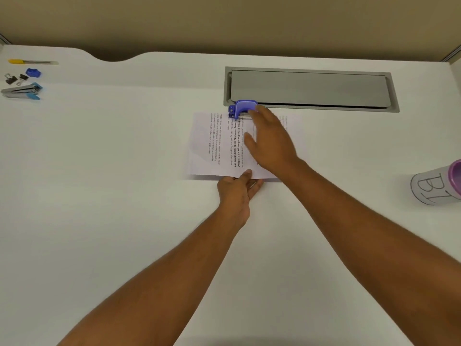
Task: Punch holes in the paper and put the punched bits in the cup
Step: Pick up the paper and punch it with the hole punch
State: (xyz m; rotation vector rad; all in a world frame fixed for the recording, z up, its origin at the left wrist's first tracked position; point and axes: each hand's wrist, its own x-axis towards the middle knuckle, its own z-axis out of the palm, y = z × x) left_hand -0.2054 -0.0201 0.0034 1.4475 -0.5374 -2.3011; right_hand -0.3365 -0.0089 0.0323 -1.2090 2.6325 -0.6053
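From the head view, we see our left hand (pixel 237 193) pinching the near edge of the paper (pixel 219 146), thumb on top and fingers (pixel 257 184) beneath. Our right hand (pixel 270 141) hovers flat over the sheet, its fingers straight and gripping nothing, tips at the punch (pixel 241 109), which sits on the paper's far edge beside the grey hatch (pixel 309 89). The cup (pixel 436 187) stands at the desk's (pixel 124 171) right edge. A stapler (pixel 22 91), clips (pixel 15 78) and a knife (pixel 32 62) lie in the far left corner.

White desk (pixel 124 196). Far left corner: yellow-handled utility knife (pixel 32 62), blue sharpener-like item (pixel 33 72), two black binder clips (pixel 15 78), grey-and-blue stapler (pixel 22 91). Grey metal cable hatch (pixel 310 89) set into desk at back, right of centre.
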